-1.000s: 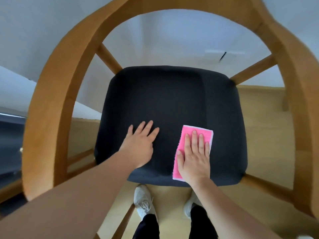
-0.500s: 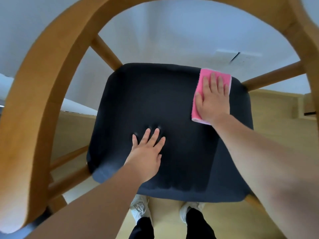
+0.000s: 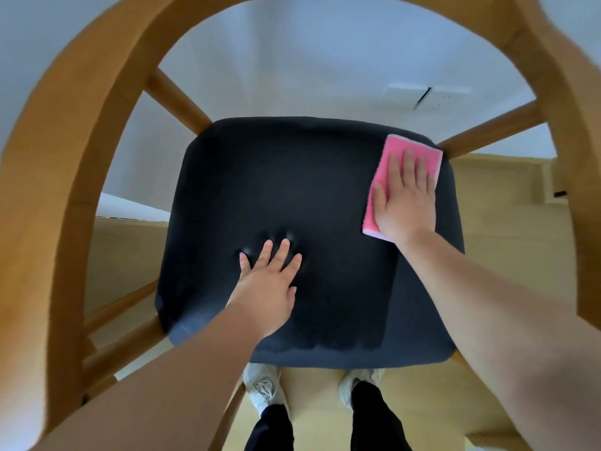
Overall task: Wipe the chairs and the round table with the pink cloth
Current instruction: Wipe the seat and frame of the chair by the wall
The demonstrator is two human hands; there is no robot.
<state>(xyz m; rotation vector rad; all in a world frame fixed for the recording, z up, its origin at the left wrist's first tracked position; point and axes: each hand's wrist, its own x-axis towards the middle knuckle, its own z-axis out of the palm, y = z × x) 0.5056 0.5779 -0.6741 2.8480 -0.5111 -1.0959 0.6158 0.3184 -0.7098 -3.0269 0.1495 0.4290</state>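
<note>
seemingly for bracing, flat left hand (image 3: 268, 284) presses chair seat (image 3: 309, 196) while flat right hand (image 3: 405, 200) presses pink cloth (image 3: 383, 177) on far-right corner.

Plain white wall (image 3: 292, 60) takes up everything beyond the right fingers (image 3: 408, 166), lit soft and even. Just past those fingers and a bit to the right there's a white wall plate (image 3: 429, 96) with a dark slit in it. The floor (image 3: 507, 255) is pale yellowish, wood-look, off to the right of the fingers and back toward the camera too.
</note>
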